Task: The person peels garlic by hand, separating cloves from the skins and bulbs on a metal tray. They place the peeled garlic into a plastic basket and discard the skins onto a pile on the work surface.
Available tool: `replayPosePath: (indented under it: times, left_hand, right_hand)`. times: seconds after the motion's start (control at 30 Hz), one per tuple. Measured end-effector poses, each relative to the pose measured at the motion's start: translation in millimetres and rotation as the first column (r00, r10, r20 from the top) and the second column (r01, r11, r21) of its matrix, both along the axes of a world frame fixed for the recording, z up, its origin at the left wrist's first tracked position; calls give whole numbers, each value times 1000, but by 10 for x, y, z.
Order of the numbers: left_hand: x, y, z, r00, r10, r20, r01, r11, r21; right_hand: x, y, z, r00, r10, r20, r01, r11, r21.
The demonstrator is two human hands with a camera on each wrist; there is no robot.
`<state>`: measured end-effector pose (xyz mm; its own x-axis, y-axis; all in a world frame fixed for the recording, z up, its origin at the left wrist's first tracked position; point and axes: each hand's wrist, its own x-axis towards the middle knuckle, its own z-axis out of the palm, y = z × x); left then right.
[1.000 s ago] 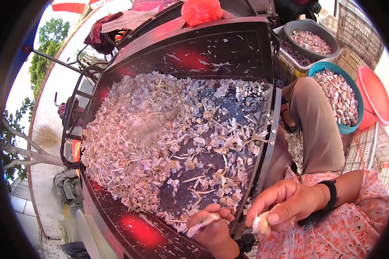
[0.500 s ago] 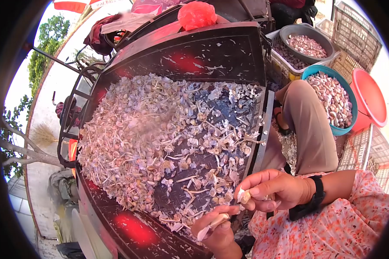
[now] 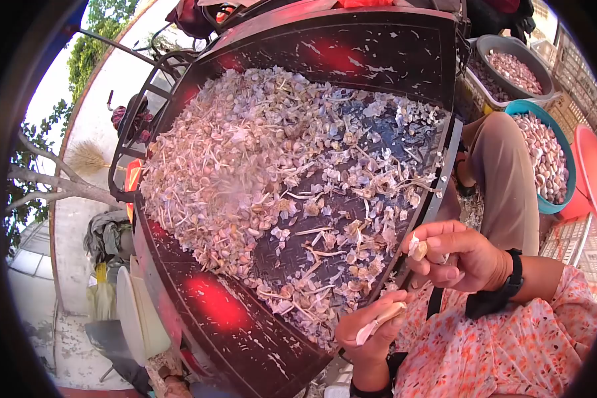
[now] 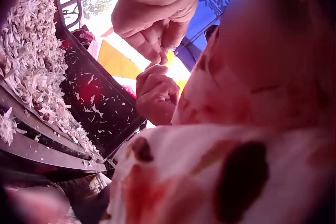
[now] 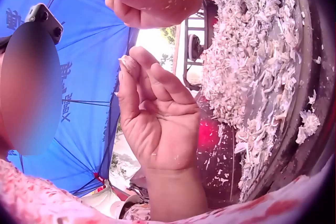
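My right hand (image 3: 467, 259), a dark band at its wrist, pinches a pale garlic clove (image 3: 418, 249) between thumb and fingers. Lower in the head view, my left hand (image 3: 370, 338) holds a longer, whitish garlic clove (image 3: 381, 323) with the thumb along it. Both hands are near the edge of a dark metal cart bed (image 3: 351, 60), a small gap between them. The right wrist view shows the left hand palm-on, with a clove (image 5: 129, 66) at its fingertips. A heap of garlic skins, stems and bits (image 3: 212, 172) fills the bed's left side.
Garlic cloves fill a teal basin (image 3: 567, 149) beyond the knee (image 3: 507, 146); a grey basin (image 3: 544, 63) with more stands behind it. A red basin (image 3: 590, 172) and plastic crates (image 3: 580, 79) are at the right. A broom (image 3: 86, 158) leans far left.
The head view has shifted, so the cart bed sits higher and further right. Both hands keep their cloves; the white papery piece at the right hand's clove a second ago no longer shows.
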<state>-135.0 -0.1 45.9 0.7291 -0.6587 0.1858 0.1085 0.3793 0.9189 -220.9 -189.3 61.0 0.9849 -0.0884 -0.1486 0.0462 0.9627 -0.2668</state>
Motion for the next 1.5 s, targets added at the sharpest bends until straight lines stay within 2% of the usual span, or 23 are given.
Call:
replayPosePath:
  times: [0.07, 0.13, 0.2, 0.27, 0.33, 0.4, 0.43, 0.47, 0.5, 0.57, 0.63, 0.7, 0.77, 0.83, 0.97, 1.0, 1.1, 1.23, 1.27, 1.37, 1.4, 1.43, 1.5]
  left_hand:
    - [-85, 68, -40, 999, 44, -4, -44, 998, 37]
    - [-121, 128, -106, 981, 105, 164, -135, 973, 187]
    - [-49, 203, -120, 975, 142, 173, -201, 896, 397]
    - [-55, 149, -58, 951, 131, 281, -221, 922, 318]
    - [-34, 74, -113, 976, 112, 185, -160, 950, 268]
    - [-38, 30, -160, 983, 122, 138, -150, 964, 218]
    - [-83, -56, -154, 981, 185, 60, -194, 952, 236]
    - [-98, -66, -150, 994, 109, 17, -110, 982, 151]
    - [-109, -76, -140, 1000, 15, -19, -14, 998, 56]
    - [-161, -160, -94, 999, 10, 39, -12, 999, 53]
    - [-213, -239, -146, 994, 52, 96, -53, 999, 10]
    - [-276, -310, -150, 980, 125, 155, -121, 992, -32]
    - [-330, -319, -141, 936, 195, 292, -260, 944, 203]
    - [-335, -295, -319, 869, 255, 425, -370, 904, 216]
    - [-312, -142, -314, 834, 392, 388, -497, 839, 221]
    - [-360, -130, -320, 866, 445, 227, -492, 837, 240]
    - [-347, -75, -366, 860, 457, 227, -501, 841, 205]
    - [-264, -78, -408, 852, 436, 289, -478, 874, 90]
    - [-276, -63, -356, 905, 342, 254, -385, 912, 141]
    - [-250, -107, -398, 844, 298, 445, -390, 912, 130]
    - [-252, -121, -433, 871, 293, 395, -358, 928, 101]
    - [-246, -162, -384, 863, 282, 419, -356, 928, 108]
    - [-183, -176, -317, 835, 304, 458, -435, 875, 212]
  right_hand:
    - [-108, -141, -24, 995, -100, 25, 101, 993, -63]
    - [-356, -405, -9, 962, -271, -26, 264, 952, -155]
    - [-721, -738, -54, 867, -493, -72, 454, 841, -293]
    - [-1208, -1148, -287, 728, -674, -125, 555, 686, -471]
    - [-1682, -1502, -507, 516, -834, -193, 361, 416, -835]
    - [-1905, -1604, -601, 248, -951, -183, 154, 225, -962]
    - [-1879, -1544, -524, 312, -944, -109, 211, 181, -961]
    - [-1799, -1438, -467, 362, -926, -110, 183, 186, -965]
    - [-1602, -1240, -323, 419, -894, -162, 188, 259, -947]
    - [-1218, -815, -195, 672, -698, -250, 170, 473, -864]
    - [-849, -389, -117, 892, -327, -311, 9, 702, -712]
    - [-525, -55, -47, 968, -71, -242, -123, 707, -697]
    - [-258, 170, -70, 968, 92, -234, -209, 812, -545]
    - [-66, 326, -163, 965, 186, -185, -256, 819, -513]
    - [133, 615, -334, 952, 179, -248, -272, 864, -423]
    - [142, 661, -341, 962, 145, -233, -244, 840, -484]
    - [123, 728, -384, 988, 60, -142, -136, 771, -622]
    - [45, 693, -277, 995, 17, -98, -82, 703, -706]
    - [31, 674, -276, 995, 22, -95, -84, 694, -715]
    - [-42, 563, -274, 999, -34, -11, 16, 713, -701]
    - [-114, 462, -180, 999, -33, -10, 18, 753, -657]
    - [-188, 342, -183, 989, -136, 62, 132, 604, -786]
    - [-592, 38, 16, 944, -325, -50, 177, 633, -754]
